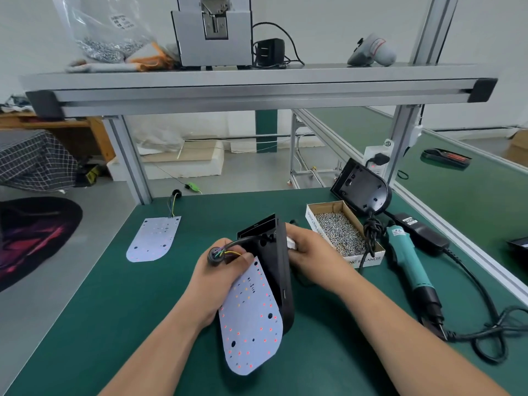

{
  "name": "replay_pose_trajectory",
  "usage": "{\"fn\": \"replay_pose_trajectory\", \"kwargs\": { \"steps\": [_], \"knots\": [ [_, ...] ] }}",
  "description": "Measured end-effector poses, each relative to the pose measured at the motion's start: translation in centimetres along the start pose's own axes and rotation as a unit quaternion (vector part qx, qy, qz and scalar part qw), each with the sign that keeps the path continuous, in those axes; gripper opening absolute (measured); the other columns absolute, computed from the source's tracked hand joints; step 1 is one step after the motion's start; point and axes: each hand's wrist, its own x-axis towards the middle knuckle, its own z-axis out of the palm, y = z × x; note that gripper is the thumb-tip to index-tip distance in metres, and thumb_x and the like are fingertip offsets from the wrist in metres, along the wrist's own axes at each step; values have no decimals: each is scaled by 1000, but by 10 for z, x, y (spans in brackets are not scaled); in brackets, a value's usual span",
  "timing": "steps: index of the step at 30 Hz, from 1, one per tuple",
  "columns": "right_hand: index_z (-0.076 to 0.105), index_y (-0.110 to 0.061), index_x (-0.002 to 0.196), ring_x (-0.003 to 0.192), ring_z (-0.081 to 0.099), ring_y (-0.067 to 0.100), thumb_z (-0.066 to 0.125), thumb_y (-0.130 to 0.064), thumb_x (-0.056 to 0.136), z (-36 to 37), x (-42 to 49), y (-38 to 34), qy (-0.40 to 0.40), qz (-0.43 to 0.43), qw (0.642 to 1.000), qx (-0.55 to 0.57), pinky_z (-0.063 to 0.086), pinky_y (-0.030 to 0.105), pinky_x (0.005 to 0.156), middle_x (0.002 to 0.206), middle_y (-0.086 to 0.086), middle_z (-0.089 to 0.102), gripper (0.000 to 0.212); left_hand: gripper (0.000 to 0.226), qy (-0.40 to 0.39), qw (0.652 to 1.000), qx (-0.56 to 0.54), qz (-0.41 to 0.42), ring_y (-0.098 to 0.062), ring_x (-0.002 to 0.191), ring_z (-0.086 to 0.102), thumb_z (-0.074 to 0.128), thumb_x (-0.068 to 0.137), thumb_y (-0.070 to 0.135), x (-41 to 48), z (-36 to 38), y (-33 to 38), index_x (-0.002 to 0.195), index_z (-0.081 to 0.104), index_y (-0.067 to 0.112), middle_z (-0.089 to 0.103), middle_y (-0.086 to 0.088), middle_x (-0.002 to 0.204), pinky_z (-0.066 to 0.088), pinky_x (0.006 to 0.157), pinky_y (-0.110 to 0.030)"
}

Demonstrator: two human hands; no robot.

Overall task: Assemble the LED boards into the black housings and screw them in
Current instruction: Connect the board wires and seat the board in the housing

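Green mat [114,310]: two boards [251,324] [155,238], two housings [278,261] [363,190].

Surface: green-matted bench [114,310] | Left rear: LED board [154,238] lying flat, wires at its far end | Right: open cardboard box of screws [340,234] | Just behind box: black housing [361,191], propped tilted | Right of box: teal electric screwdriver [408,270] on its side, black power adapter [423,234] just beside it
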Motion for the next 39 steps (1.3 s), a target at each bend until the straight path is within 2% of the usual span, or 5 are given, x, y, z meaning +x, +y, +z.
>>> {"fn": "replay_pose_trajectory", "kwargs": {
  "steps": [3,8,29,35,39],
  "knots": [
    [71,-32,125,105,64,55,61,-7,100,4,2,0,-14,16,998,53,54,72,85,114,19,73,37,32,-3,1000,-5,-2,-17,72,52,82,76,32,-1,0,0,85,65,7,59,-1,77,42,70,-33],
    [75,-30,110,84,74,12,68,-13,99,6,3,6,50,35,998,27,57,29,70,97,-7,80,21,28,-11,997,-78,-20,-20,73,54,84,78,27,-2,3,4,84,63,9,61,-4,81,48,70,-30],
    [10,-31,166,113,65,38,39,-49,105,-6,3,14,8,-22,963,-268,52,49,93,168,-7,24,70,26,110,991,-69,15,-18,72,62,80,86,24,-4,-1,12,100,61,36,77,-6,97,53,69,-36],
    [53,-31,152,128,60,15,50,-49,108,-20,3,16,12,5,959,-282,49,36,103,146,-17,58,47,57,127,989,-78,-4,-19,96,76,77,98,15,0,-9,9,138,53,48,80,-1,112,58,85,-39],
    [79,-22,109,79,68,6,74,-17,99,-24,5,24,7,67,998,17,52,29,78,87,-14,75,12,28,41,998,-48,4,-19,98,68,75,93,18,-5,-4,15,118,77,27,78,-2,113,55,95,-42]
  ]
}}
